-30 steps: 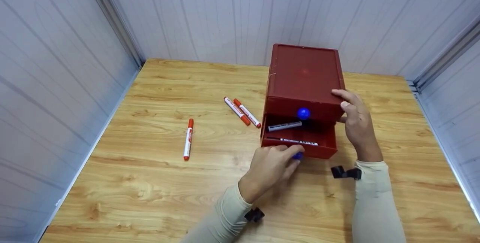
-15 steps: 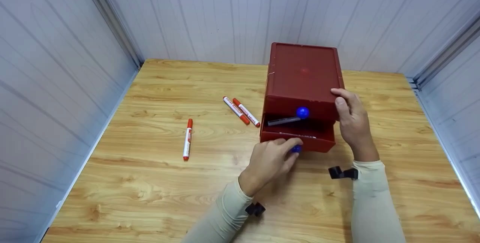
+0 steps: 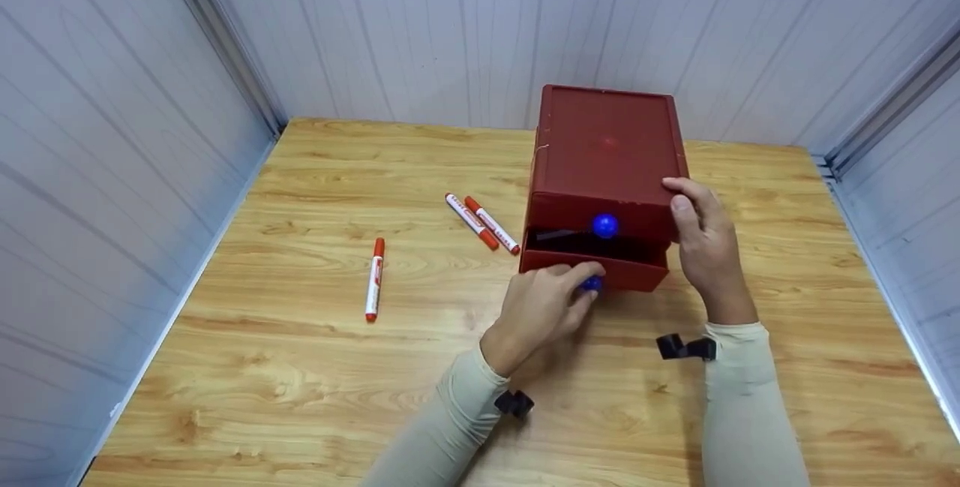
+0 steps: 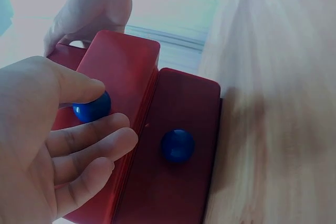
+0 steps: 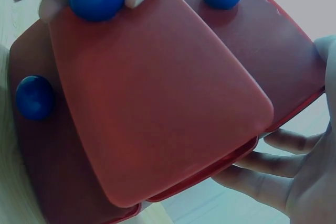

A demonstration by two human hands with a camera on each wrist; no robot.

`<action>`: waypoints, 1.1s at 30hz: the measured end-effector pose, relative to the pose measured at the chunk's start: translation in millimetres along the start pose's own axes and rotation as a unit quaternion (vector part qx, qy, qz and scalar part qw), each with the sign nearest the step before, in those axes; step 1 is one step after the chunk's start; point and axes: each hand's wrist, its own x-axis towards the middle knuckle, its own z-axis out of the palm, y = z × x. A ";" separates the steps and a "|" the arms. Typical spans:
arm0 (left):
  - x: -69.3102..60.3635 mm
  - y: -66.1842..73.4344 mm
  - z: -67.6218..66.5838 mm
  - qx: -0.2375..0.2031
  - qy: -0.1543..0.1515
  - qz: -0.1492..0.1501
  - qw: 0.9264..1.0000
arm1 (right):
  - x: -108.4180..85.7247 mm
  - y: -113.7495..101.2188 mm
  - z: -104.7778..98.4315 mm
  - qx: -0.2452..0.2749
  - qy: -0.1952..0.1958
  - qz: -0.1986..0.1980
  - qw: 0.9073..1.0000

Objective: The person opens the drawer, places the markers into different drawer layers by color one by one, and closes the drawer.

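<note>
A dark red drawer cabinet (image 3: 607,142) stands on the table, with round blue knobs on its drawers. Its middle drawer (image 3: 634,275) is partly pulled out. My left hand (image 3: 536,311) pinches that drawer's blue knob (image 4: 92,107) between thumb and fingers. Inside the drawer a marker (image 3: 555,235) shows faintly in shadow; the rest of the inside is hidden. My right hand (image 3: 705,251) rests on the cabinet's right front corner, one finger on the top and the others along the side in the right wrist view. Below, the bottom drawer (image 4: 173,182) is closed.
Two red-capped markers (image 3: 472,221) lie side by side left of the cabinet. Another red-capped marker (image 3: 375,280) lies farther left on the wooden table (image 3: 300,382). Pale panel walls (image 3: 390,37) enclose the back and both sides.
My left hand has pushed the middle drawer inward, away from me, so its opening is narrower. The near marker inside has gone out of sight. The right hand stays at the cabinet's corner.
</note>
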 end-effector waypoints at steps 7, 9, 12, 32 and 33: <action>2.3 -0.2 1.4 0.010 0.005 0.006 1.000 | -3.7 -4.9 1.5 -0.007 0.001 0.009 1.000; 3.2 -0.8 1.9 0.007 0.013 0.007 1.000 | -5.1 -14.7 2.7 -0.009 0.001 0.006 1.000; 5.3 -2.6 3.1 0.002 0.028 0.009 1.000 | -6.5 -30.0 4.1 -0.008 0.003 -0.001 1.000; 19.1 -7.5 8.9 0.014 0.056 -0.015 0.998 | 0.6 2.6 1.3 -0.006 0.009 -0.028 1.000; 19.4 -7.6 9.1 0.015 0.055 -0.016 0.998 | 0.6 3.0 1.2 -0.006 0.009 -0.030 1.000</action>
